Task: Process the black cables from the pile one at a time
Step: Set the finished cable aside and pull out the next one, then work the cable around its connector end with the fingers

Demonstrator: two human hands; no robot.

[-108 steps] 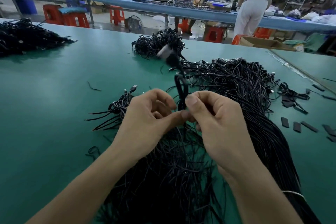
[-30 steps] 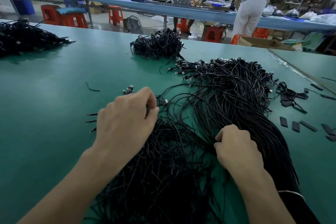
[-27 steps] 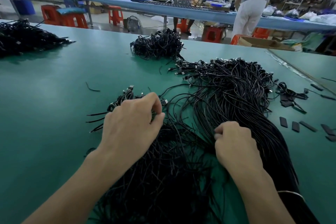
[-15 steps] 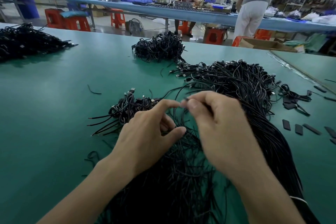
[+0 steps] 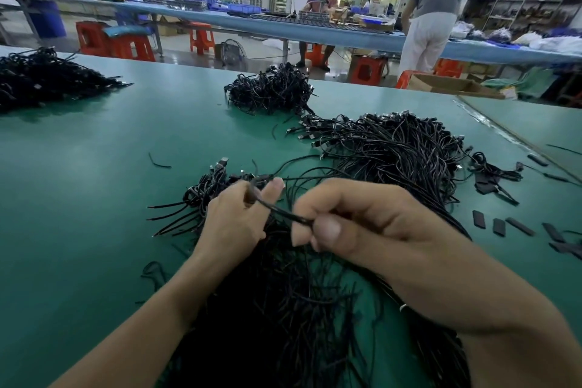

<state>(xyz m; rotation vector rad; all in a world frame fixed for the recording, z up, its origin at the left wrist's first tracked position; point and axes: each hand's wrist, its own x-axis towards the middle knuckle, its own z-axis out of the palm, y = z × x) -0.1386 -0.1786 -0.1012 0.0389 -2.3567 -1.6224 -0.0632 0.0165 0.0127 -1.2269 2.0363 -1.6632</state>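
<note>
A big pile of loose black cables (image 5: 393, 154) with metal plugs spreads over the green table (image 5: 94, 183) and runs down under my arms. One black cable (image 5: 280, 213) stretches taut between my hands above the pile. My left hand (image 5: 239, 214) pinches its far end between thumb and fingers, near a small bundle of cables (image 5: 204, 192) with bare wire ends pointing left. My right hand (image 5: 356, 220) pinches the near end between thumb and curled fingers.
A heap of coiled black cables (image 5: 271, 90) lies at the table's far middle, another heap of cables (image 5: 41, 79) at the far left. Short black sleeve pieces (image 5: 500, 225) lie scattered at the right. A person (image 5: 431, 16) stands at a blue bench behind.
My hands left the pile, came together above it and have drawn one cable out; the right hand has pulled back toward me, so the cable now runs straight between them.
</note>
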